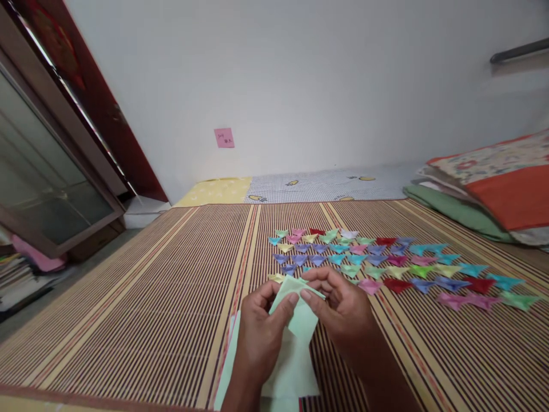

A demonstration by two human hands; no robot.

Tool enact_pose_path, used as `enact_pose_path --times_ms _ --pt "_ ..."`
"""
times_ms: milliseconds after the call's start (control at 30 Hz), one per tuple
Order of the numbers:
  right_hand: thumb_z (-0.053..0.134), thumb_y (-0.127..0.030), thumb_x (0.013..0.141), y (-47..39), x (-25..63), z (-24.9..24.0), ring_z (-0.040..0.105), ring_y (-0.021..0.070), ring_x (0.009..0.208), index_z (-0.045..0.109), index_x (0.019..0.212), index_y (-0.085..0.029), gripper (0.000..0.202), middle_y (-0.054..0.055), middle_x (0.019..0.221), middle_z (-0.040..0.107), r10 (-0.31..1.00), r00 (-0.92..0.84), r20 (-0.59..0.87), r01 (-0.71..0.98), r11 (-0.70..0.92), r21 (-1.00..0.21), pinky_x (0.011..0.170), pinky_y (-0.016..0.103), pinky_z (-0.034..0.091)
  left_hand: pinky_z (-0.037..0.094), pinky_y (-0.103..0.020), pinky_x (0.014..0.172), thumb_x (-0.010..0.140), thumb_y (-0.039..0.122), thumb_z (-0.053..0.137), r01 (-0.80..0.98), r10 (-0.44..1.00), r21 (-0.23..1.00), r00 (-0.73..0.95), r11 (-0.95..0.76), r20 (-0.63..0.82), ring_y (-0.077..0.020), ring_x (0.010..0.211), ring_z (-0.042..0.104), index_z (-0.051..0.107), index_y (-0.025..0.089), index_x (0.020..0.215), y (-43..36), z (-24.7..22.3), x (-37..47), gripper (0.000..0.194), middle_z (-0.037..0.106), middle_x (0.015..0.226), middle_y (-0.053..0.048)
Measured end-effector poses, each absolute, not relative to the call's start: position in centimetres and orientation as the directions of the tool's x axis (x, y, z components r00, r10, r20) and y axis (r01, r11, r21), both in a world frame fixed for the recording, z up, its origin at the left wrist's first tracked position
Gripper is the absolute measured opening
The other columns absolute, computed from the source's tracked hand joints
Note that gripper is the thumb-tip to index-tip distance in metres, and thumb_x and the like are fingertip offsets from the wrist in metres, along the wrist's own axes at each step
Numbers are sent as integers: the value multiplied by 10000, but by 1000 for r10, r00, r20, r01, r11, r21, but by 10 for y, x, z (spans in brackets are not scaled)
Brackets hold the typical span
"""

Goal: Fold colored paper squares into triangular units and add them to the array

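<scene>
A pale green sheet of paper (305, 320), partly folded, is held up between both hands. My left hand (263, 323) pinches its left side, thumb on the near face and fingers behind. On the other side my right hand (341, 297) grips the upper right edge between thumb and fingers. Below the hands lie more pale green sheets (295, 375), partly covered by my left hand and forearm. Beyond my right hand, several rows of small folded paper shapes (354, 258) in many colours rest on a striped mat.
The striped bamboo mat (163, 297) covers the surface. Folded bedding or cushions (510, 194) are stacked at the right. A pink note (224, 138) sticks to the white wall (300, 80). At the left are a glass-panelled door (47, 154) and a pile of papers (26, 286).
</scene>
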State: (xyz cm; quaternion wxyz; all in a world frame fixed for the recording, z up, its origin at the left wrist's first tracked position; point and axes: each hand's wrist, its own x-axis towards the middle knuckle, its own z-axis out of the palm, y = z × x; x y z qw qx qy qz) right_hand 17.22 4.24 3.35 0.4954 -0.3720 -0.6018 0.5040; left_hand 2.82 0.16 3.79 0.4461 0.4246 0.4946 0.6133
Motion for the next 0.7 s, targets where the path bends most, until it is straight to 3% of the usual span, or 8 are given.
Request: enact_pose_path --times_ms 133,300,567,700 --pt "722 -385 865 42 176 37 651 180 697 683 937 -201 201 26 806 714 924 -333 186 -55 178 -982 628 288 522 454 -216 555 815 434 791 -137 960 982 -263 -132 92 -131 604 534 691 155 754 0 38 28 303 636 697 -8" --pt "690 -424 891 41 176 40 491 137 597 647 738 -192 282 -29 631 559 914 -364 181 -3 193 -981 553 253 385 451 -210 527 834 441 781 -204 958 972 -281 -119 58 -120 552 541 699 158 788 1 34 29 299 640 659 6" --pt "634 -468 931 38 175 40 365 121 559 537 647 -202 401 -55 572 403 921 -335 198 -10 207 -978 521 253 298 471 -223 558 857 449 760 -243 973 963 -225 -114 58 -131 584 570 756 139 898 0 35 28 313 692 723 -31" --pt "570 -486 976 41 178 39 370 119 546 494 629 -207 451 -52 571 403 913 -357 195 -50 190 -980 510 253 303 423 -209 540 884 447 728 -174 972 975 -213 -137 98 -117 579 496 738 142 858 0 36 28 306 621 683 -9"
